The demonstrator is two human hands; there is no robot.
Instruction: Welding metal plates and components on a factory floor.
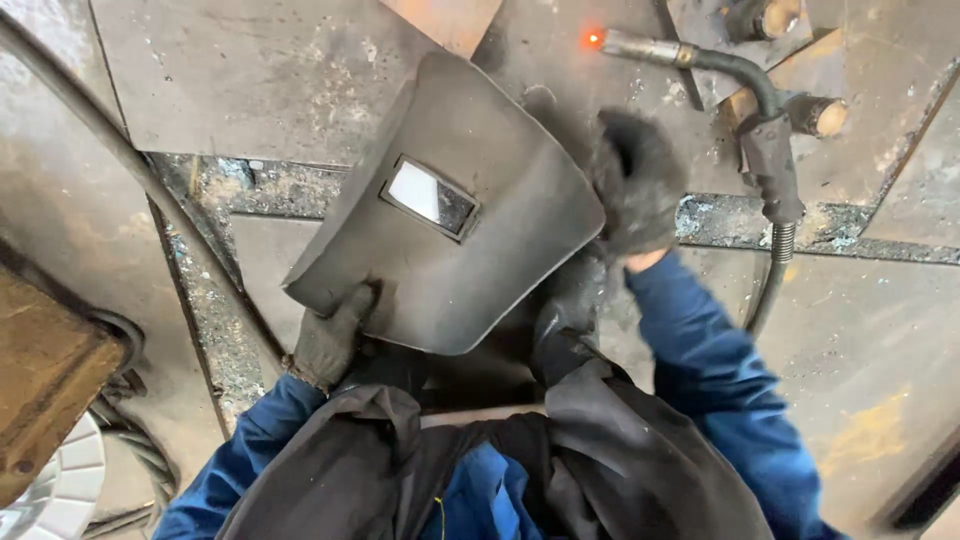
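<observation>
My left hand (330,340), in a grey glove, grips the lower left corner of a dark grey hand-held welding shield (480,290) with a small rectangular window (430,195). The shield is tilted flat over the steel plates in front of me. My right hand (635,185), in a dark glove, hovers blurred beside the shield's right edge, with nothing in it. A welding torch (765,150) lies on the plate just right of that hand, and its tip (594,38) glows orange. Blue sleeves and a dark apron fill the bottom of the view.
Scorched steel plates (250,80) with rough seams cover the floor. A thick hose (100,130) runs down the left side. A rusty block (45,380) and a white wire spool (60,490) sit at the lower left. Two short metal cylinders (820,115) stand by the torch.
</observation>
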